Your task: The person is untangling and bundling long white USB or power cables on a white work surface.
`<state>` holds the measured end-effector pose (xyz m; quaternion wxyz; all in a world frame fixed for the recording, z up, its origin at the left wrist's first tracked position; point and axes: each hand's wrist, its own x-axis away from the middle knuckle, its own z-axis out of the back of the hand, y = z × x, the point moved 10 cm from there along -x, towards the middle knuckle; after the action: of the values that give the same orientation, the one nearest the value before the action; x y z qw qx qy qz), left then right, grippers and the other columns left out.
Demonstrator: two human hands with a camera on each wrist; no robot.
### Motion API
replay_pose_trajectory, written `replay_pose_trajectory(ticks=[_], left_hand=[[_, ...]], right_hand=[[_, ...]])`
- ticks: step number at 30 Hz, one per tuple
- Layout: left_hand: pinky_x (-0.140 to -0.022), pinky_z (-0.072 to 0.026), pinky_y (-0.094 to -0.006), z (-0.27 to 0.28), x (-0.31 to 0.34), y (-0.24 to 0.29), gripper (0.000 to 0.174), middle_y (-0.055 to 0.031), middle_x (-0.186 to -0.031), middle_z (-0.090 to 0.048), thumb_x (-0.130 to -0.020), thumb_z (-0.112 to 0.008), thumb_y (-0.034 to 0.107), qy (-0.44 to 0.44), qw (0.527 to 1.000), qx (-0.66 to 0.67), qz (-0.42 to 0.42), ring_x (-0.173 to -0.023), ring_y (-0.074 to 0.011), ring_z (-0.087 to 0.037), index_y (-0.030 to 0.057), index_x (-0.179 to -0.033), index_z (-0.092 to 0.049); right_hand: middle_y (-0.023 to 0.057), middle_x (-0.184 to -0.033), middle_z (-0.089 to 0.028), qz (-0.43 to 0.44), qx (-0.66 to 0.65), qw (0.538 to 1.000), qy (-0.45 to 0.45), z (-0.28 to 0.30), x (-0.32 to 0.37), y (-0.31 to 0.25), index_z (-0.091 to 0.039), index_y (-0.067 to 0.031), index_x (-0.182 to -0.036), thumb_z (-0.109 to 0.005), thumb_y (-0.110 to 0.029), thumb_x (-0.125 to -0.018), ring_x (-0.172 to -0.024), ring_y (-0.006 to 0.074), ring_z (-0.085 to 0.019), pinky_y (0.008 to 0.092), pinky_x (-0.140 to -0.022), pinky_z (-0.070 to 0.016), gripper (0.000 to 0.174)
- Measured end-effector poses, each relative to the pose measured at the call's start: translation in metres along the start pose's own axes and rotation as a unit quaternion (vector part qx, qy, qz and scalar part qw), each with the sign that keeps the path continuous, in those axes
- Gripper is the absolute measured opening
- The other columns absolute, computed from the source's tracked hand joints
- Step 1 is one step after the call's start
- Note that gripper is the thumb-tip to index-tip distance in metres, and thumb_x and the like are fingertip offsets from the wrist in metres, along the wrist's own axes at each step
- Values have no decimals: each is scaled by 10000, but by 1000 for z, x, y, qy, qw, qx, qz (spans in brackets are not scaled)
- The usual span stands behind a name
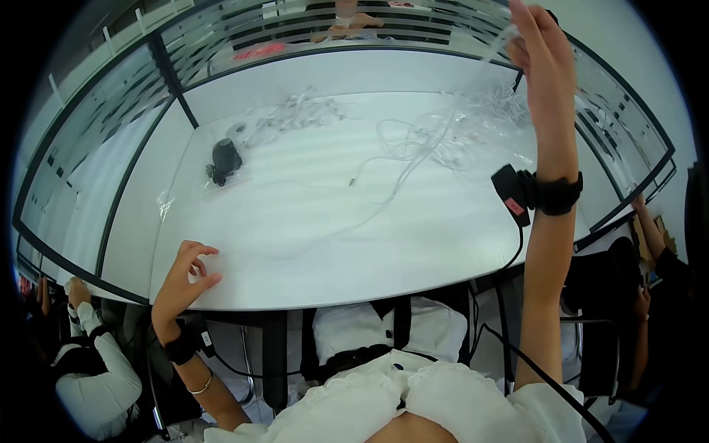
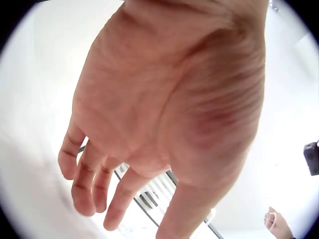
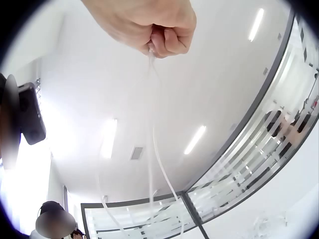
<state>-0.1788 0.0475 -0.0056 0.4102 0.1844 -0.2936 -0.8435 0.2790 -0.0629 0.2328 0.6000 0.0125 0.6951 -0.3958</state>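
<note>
My right hand (image 1: 546, 70) is raised high at the upper right in the head view, fingers curled round white cable (image 1: 496, 46). In the right wrist view, several thin white strands (image 3: 158, 154) hang from that hand (image 3: 162, 30). Loose cable (image 1: 402, 177) runs across the white desk, with a small connector end (image 1: 352, 181) near the middle. Above the desk's front left edge is my left hand (image 1: 185, 280), its fingers bent and apart, holding nothing. The left wrist view shows its palm (image 2: 159, 109) with fingers spread.
A black object (image 1: 224, 159) lies at the desk's left, beside a small roll (image 1: 236, 131). Clear bags and short white pieces (image 1: 299, 114) lie at the back; a tangle of cables (image 1: 495, 107) sits back right. Striped glass partitions (image 1: 332, 33) surround the desk (image 1: 295, 221). Other people sit on both sides.
</note>
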Motion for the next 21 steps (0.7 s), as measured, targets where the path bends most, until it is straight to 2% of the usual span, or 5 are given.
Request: replay_pose_trajectory(ticks=[4,11,15,16,21], left_hand=[[-1014,-330,-363,21,-19,63,593,-100,-1292,-453,-773,-684,206,4,990,102,-100,-1138,-226,-490,43,-1290,-445],[-1072,-278,-368,-15,-105,238,755,-137,-1395,-412,-804,-646,299,58,920,237,-305,-1311,-247,-372,32,-1418,-297],[-807,-424,-248,-66,-130,276,337,-33,-879,-611,-909,-568,225,-103,856,422,-281,-816,-103,-556,10,-1166,-544],[-608,-359,-202,-70,-135,267,197,59,-624,-427,-941,-523,225,-84,832,488,-251,-544,-36,-367,38,-919,-581],[-477,-185,-207,-67,-138,226,303,72,-602,-258,-959,-485,268,-24,818,550,-163,-508,-37,-224,114,-709,-410]], right_hand=[[-51,-626,-436,-34,-48,997,-42,-50,-21,-8,-497,-78,-764,-539,-269,-950,-534,34,-424,178,-510,-369,270],[-56,-595,-427,-34,-133,987,-88,-124,-31,-21,-507,-41,-796,-574,-265,-928,-489,17,-388,199,-412,-289,268],[-70,-577,-379,16,-35,998,-54,-98,-44,-32,-501,-46,-789,-564,-260,-936,-474,14,-318,207,-418,-248,267],[-75,-573,-361,4,-59,997,-48,-82,-50,-25,-499,-50,-788,-562,-263,-938,-472,15,-297,209,-423,-236,268],[-87,-596,-293,-77,-68,994,20,-13,-48,14,-499,-79,-799,-575,-274,-935,-490,24,-261,203,-446,-213,249]])
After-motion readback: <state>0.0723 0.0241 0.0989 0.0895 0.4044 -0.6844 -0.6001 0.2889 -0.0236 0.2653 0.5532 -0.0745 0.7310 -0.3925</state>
